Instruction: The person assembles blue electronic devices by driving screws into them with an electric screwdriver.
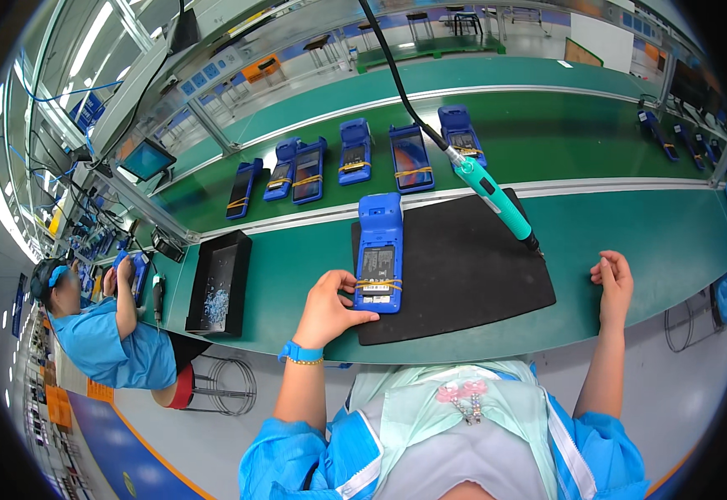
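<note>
My left hand grips the lower left edge of a blue handheld terminal, its thumb by the bottom corner. The terminal lies back side up on the left part of a black mat, with a dark battery showing and yellow rubber bands round its lower end. Off the mat, to the right, my right hand hovers over the green bench with loosely curled fingers and nothing visible in them. A teal electric screwdriver hangs on its black cable above the mat's upper right, touched by neither hand.
Several blue terminals with rubber bands stand along the darker green strip behind the mat. A black tray of small parts sits at left. Beyond it, a co-worker in blue handles another device. More devices lie far right.
</note>
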`<state>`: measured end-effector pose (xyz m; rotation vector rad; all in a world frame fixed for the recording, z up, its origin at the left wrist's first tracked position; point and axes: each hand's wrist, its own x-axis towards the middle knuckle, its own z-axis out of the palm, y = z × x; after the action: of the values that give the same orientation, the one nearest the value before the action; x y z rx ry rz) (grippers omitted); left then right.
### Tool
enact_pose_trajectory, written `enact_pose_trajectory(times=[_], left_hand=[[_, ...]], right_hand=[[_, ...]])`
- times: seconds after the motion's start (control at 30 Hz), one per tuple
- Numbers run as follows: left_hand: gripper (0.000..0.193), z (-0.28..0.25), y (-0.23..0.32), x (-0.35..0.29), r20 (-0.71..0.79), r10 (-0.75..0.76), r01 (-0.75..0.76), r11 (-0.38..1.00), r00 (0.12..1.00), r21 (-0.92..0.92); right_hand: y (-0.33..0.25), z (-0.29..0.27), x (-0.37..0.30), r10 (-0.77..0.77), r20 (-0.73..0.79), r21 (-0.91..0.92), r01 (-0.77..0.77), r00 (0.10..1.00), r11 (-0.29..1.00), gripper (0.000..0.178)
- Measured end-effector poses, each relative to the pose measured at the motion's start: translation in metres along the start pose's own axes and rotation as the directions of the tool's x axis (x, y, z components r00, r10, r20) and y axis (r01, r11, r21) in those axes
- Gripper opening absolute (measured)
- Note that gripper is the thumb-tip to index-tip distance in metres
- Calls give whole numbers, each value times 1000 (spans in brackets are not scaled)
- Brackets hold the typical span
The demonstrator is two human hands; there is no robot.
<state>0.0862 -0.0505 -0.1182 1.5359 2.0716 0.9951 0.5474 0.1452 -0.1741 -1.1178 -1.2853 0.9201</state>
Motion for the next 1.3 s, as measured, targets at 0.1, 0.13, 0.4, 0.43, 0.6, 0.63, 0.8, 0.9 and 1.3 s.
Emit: enact_pose_trajectory(times=[0.1,0.13,0.4,0.43,0.6,0.63,0.8,0.9,1.3], left_hand=[[63,-2,0,7,32,79,-82,992,996,93],[63,-2,0,8,36,81,-84,992,996,89],[57,-3,10,5,60,162,-170,971,985,168],[57,-4,11,4,65,169,-177,970,983,165],[71,-3,35,2,73,193,-206,935,979,290],[77,1,41,2,35,280,-276,909,959,311],[77,22,56,6,191,354,-403,817,915,413],[63,34,44,16,181,381,-422,824,907,377],[37,46,40,12,131,491,-504,789,861,351]], right_hand=[[-10,4,-2,16,-16,-9,-16,1000,1000,17],[-10,3,-2,16,-21,-13,-16,1000,1000,17],[0,0,1,10,-18,-19,-11,1000,1000,16],[0,1,1,10,-26,-22,-10,1000,1000,16],[1,1,2,9,-23,-32,-10,1000,999,15],[2,0,3,15,-22,-34,-15,1000,999,15],[0,1,6,8,-15,-33,-9,1000,999,14],[1,-4,4,6,-34,-38,-7,999,999,14],[1,5,7,55,28,-29,-54,998,998,16]])
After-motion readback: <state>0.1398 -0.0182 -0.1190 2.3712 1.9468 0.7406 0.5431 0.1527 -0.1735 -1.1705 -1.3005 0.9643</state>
